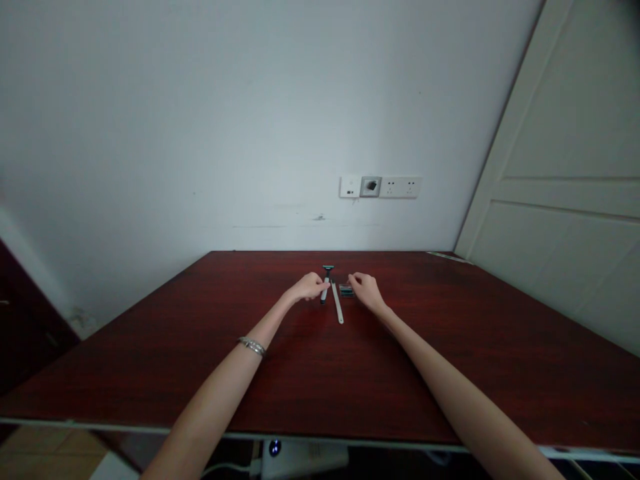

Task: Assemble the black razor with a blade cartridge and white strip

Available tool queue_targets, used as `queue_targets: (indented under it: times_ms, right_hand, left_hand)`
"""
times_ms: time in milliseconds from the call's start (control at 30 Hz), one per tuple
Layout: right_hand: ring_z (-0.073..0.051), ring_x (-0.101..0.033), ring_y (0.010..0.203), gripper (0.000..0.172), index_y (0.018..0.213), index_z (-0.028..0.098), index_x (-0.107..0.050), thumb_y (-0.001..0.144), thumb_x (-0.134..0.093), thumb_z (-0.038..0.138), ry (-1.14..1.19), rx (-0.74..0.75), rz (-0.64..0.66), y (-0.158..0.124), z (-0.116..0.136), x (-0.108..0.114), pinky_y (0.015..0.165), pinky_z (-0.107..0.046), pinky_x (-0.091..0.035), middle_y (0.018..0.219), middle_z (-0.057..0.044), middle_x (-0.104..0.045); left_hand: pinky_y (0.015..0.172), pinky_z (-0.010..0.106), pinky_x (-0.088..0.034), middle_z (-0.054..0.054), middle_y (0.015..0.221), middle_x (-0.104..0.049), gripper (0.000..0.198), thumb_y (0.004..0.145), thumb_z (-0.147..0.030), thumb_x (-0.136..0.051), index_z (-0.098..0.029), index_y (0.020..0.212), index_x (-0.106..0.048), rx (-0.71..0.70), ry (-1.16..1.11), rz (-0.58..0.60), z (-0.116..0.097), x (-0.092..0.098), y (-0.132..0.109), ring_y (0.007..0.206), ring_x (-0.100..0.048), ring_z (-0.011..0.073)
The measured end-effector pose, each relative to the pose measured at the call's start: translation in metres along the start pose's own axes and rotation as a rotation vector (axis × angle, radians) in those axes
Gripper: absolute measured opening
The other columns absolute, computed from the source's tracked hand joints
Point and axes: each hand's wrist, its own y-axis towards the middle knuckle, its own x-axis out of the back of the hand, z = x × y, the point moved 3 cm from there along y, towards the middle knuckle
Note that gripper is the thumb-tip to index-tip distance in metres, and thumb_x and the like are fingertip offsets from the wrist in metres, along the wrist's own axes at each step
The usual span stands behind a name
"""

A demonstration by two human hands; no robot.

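Observation:
A safety razor [325,292] with a pale handle and dark head lies on the dark red table, its head pointing away from me. My left hand [309,287] comes in from the left with its fingers closed at the middle of the razor's handle. To the right of the razor is a slim white stick [338,308] with a small hole in its near end; its kind is unclear. Beyond that, a small flat clear case [346,291] with dark and teal parts rests beside my right hand [367,291]. That hand's fingertips are pinched together at the case's far right corner; whatever they hold is too small to make out.
The dark red tabletop [225,393] runs back to a white wall [270,133] with a row of sockets [400,187]. A pale panelled door [565,173] stands at the right. Below the front edge sits a white device [305,460] with a lit display.

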Motion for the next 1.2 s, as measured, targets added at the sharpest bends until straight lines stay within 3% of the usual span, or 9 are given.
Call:
queue_targets:
  times_ms: [133, 233, 333, 533, 733, 833, 933, 1067, 1200]
  right_hand:
    - [-0.012, -0.051, 0.056, 0.035, 0.078, 0.013, -0.065, 0.076, -0.043, 0.04, 0.402, -0.05, 0.116, -0.002, 0.015, -0.014, 0.05, -0.021, -0.036, 0.065, -0.004, -0.06]
    - [-0.009, -0.043, 0.049, 0.037, 0.081, 0.013, -0.063, 0.073, -0.048, 0.046, 0.658, -0.217, 0.261, -0.009, 0.02, -0.024, 0.039, -0.018, -0.029, 0.061, -0.001, -0.054]
    - [-0.007, -0.042, 0.05, 0.037, 0.083, 0.014, -0.062, 0.07, -0.054, 0.047, 0.845, -0.258, 0.325, -0.015, 0.025, -0.028, 0.039, -0.015, -0.027, 0.063, -0.001, -0.053]
    - [-0.005, -0.037, 0.046, 0.038, 0.083, 0.013, -0.063, 0.066, -0.061, 0.047, 0.919, -0.214, 0.301, -0.018, 0.029, -0.03, 0.039, -0.014, -0.026, 0.053, 0.004, -0.045]
    - [-0.007, -0.046, 0.052, 0.032, 0.077, 0.014, -0.061, 0.064, -0.065, 0.043, 0.882, -0.221, 0.153, -0.012, 0.023, -0.024, 0.042, -0.017, -0.035, 0.062, 0.001, -0.054]
    - [-0.009, -0.053, 0.059, 0.026, 0.076, 0.015, -0.057, 0.068, -0.065, 0.038, 1.048, -0.287, 0.216, -0.015, 0.026, -0.024, 0.049, -0.019, -0.043, 0.071, -0.002, -0.058]
    - [-0.011, -0.057, 0.06, 0.021, 0.078, 0.016, -0.052, 0.071, -0.064, 0.032, 1.182, -0.343, 0.381, -0.022, 0.034, -0.027, 0.055, -0.025, -0.049, 0.072, -0.003, -0.06]
    - [-0.009, -0.053, 0.051, 0.018, 0.079, 0.017, -0.048, 0.074, -0.061, 0.029, 1.263, -0.333, 0.542, -0.029, 0.043, -0.033, 0.05, -0.024, -0.047, 0.062, 0.002, -0.054]
    - [-0.005, -0.041, 0.042, 0.02, 0.076, 0.019, -0.045, 0.078, -0.057, 0.034, 1.359, -0.356, 0.6, -0.031, 0.049, -0.037, 0.044, -0.019, -0.04, 0.054, 0.006, -0.045]
  left_hand:
    - [0.034, 0.017, -0.026, -0.003, 0.041, -0.043, 0.045, 0.08, -0.051, -0.039, -0.012, 0.059, -0.052, -0.15, -0.128, 0.067, -0.01, -0.004, -0.003, 0.032, -0.036, 0.0049]
    - [0.033, 0.017, -0.025, -0.004, 0.042, -0.043, 0.043, 0.081, -0.049, -0.038, -0.013, 0.061, -0.05, -0.163, -0.159, 0.061, -0.011, -0.005, -0.003, 0.032, -0.036, 0.0046]
    - [0.033, 0.016, -0.024, -0.004, 0.043, -0.044, 0.041, 0.082, -0.047, -0.038, -0.013, 0.064, -0.05, -0.177, -0.19, 0.073, -0.01, -0.006, -0.001, 0.032, -0.035, 0.0041]
    - [0.035, 0.016, -0.028, -0.003, 0.048, -0.05, 0.041, 0.08, -0.049, -0.042, -0.011, 0.07, -0.054, -0.181, -0.222, 0.141, -0.013, -0.006, -0.003, 0.037, -0.044, 0.0052]
    - [0.042, 0.019, -0.039, 0.003, 0.057, -0.059, 0.044, 0.07, -0.053, -0.056, -0.009, 0.07, -0.059, -0.056, -0.239, 0.232, 0.001, 0.002, -0.001, 0.048, -0.057, 0.0116]
    - [0.05, 0.024, -0.046, 0.007, 0.066, -0.064, 0.044, 0.071, -0.052, -0.056, -0.009, 0.078, -0.06, 0.038, -0.446, 0.092, 0.017, 0.008, 0.005, 0.058, -0.062, 0.0152]
    - [0.065, 0.03, -0.05, 0.014, 0.081, -0.066, 0.045, 0.081, -0.05, -0.044, -0.008, 0.086, -0.058, 0.123, -0.844, -0.006, 0.027, 0.009, 0.011, 0.072, -0.064, 0.0179]
    - [0.079, 0.034, -0.049, 0.021, 0.095, -0.063, 0.051, 0.088, -0.045, -0.028, -0.002, 0.093, -0.056, 0.203, -1.278, 0.066, 0.023, 0.003, 0.016, 0.086, -0.063, 0.0217]
    - [0.081, 0.031, -0.048, 0.025, 0.103, -0.058, 0.06, 0.087, -0.048, -0.023, 0.002, 0.105, -0.05, 0.212, -1.46, 0.084, 0.01, -0.006, 0.018, 0.093, -0.06, 0.0224]
